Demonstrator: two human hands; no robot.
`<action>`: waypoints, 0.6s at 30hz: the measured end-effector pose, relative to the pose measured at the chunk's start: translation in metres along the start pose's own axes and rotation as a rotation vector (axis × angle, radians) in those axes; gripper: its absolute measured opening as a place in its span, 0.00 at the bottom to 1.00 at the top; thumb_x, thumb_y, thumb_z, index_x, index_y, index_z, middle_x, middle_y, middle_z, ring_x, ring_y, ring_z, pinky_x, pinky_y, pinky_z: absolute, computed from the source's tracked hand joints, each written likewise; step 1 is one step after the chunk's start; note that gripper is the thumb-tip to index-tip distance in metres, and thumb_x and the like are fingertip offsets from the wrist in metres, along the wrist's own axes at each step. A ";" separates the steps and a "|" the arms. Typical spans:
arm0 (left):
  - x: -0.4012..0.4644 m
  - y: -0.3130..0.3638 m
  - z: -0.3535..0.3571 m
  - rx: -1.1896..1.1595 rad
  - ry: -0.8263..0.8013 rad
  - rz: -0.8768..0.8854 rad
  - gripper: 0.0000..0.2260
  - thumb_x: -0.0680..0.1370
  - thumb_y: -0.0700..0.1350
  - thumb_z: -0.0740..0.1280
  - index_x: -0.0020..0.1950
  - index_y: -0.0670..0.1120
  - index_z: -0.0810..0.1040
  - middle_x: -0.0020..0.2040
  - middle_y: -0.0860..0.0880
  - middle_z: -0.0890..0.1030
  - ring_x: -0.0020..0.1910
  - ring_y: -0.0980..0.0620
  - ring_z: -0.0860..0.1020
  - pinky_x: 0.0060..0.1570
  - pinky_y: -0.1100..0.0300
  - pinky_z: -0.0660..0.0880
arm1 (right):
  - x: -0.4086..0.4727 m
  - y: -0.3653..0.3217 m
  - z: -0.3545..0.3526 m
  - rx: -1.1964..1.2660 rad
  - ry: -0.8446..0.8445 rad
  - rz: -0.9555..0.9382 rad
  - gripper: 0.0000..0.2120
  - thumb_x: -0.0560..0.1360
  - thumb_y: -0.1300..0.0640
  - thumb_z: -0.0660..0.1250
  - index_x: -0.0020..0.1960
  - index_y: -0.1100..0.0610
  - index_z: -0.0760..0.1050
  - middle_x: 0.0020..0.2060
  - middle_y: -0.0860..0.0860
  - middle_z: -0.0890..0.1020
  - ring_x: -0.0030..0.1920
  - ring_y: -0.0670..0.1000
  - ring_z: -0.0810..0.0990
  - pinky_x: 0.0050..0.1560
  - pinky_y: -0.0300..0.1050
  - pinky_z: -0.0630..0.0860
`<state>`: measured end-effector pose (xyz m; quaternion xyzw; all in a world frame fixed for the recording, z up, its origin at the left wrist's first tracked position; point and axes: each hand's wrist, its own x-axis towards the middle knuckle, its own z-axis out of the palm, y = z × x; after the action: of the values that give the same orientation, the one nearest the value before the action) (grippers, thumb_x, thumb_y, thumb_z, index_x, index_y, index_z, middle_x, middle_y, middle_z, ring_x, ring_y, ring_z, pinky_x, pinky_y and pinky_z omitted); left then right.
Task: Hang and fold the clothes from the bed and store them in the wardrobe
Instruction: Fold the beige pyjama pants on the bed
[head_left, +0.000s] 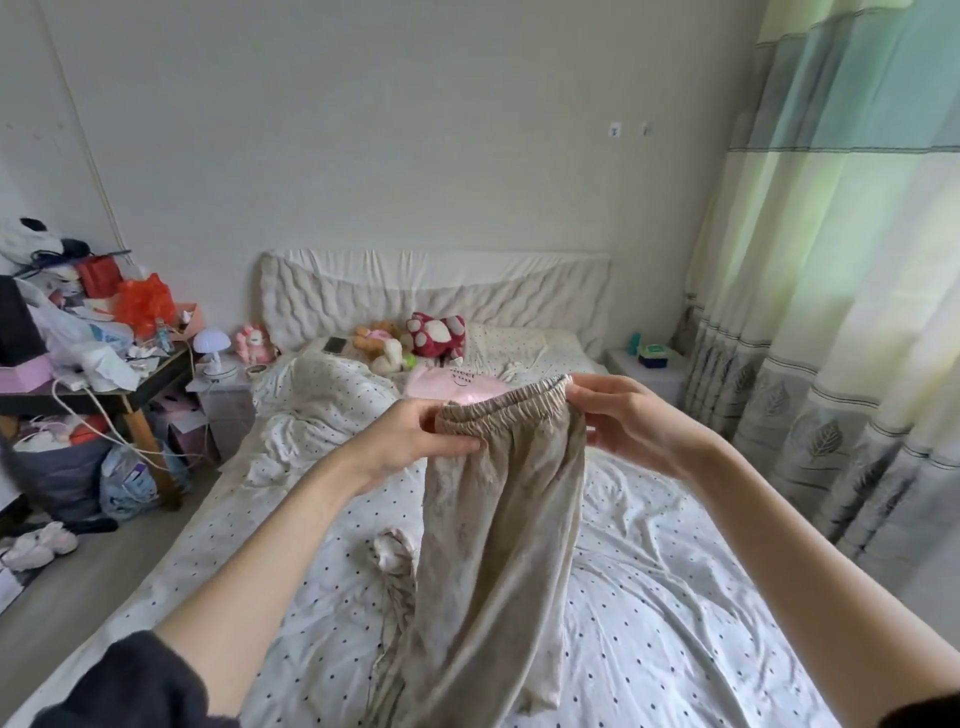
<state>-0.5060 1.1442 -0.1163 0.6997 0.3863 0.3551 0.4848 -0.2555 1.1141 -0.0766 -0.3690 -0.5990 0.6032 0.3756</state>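
Bedroom, plain pale wall. Bed (675, 597) runs lengthwise away from the camera, white sheet with small dark dots, creased. Padded cream headboard (431, 296) against the far wall. Rumpled dotted duvet (311, 405) heaped on the bed's left half near the head. Soft toys by the pillows: a red one (435, 335), a tan one (378, 343), a pink one (253, 344) at the left edge. A phone (335, 344) lies near them. Pink cushion (457, 387) partly hidden behind the held garment.

Left of bed: a cluttered tabletop (156, 364) piled with bags, papers, an orange bag (144, 304); a small mushroom-shaped lamp (211, 349) on a low stand beside it. More bags and slippers (39, 545) on the floor below. Right: striped green-and-cream curtain (831, 260), white nightstand (644, 366) with a teal box on it.

Beige trousers (493, 545) held up over the middle of the bed. Elastic waistband at top, stretched roughly level, its right end slightly higher. Long axis near vertical; legs hang downward toward the camera, lower ends trailing onto the sheet. A small crumpled pale garment (392, 548) lies on the sheet just left of the legs.

Left hand (415, 441) pinches the waistband's left end, thumb on top. Right hand (628, 415) grips the right end, fingers curled over the elastic. Hands apart, the waistband's width between them
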 end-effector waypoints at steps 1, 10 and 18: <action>0.002 0.007 0.001 0.066 0.030 0.028 0.11 0.63 0.48 0.78 0.43 0.57 0.85 0.48 0.58 0.84 0.55 0.55 0.77 0.55 0.66 0.72 | -0.002 -0.002 -0.004 -0.157 0.077 -0.002 0.12 0.76 0.57 0.62 0.49 0.67 0.75 0.41 0.54 0.80 0.42 0.48 0.77 0.46 0.41 0.75; 0.062 0.060 0.028 0.405 0.161 0.116 0.12 0.70 0.42 0.75 0.51 0.41 0.82 0.45 0.48 0.82 0.42 0.58 0.75 0.40 0.72 0.68 | 0.013 -0.024 -0.042 -0.578 0.638 0.068 0.13 0.79 0.58 0.61 0.40 0.64 0.75 0.32 0.53 0.70 0.31 0.49 0.73 0.34 0.45 0.80; 0.173 0.095 0.075 0.515 0.303 0.141 0.07 0.70 0.45 0.75 0.42 0.45 0.79 0.39 0.46 0.80 0.41 0.51 0.74 0.39 0.58 0.66 | 0.045 -0.051 -0.140 -0.182 0.754 0.168 0.12 0.77 0.69 0.58 0.36 0.60 0.66 0.34 0.55 0.69 0.32 0.51 0.73 0.48 0.54 0.81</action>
<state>-0.3442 1.2446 -0.0260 0.7636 0.4820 0.3788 0.2026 -0.1493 1.2168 -0.0265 -0.6441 -0.4379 0.3983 0.4845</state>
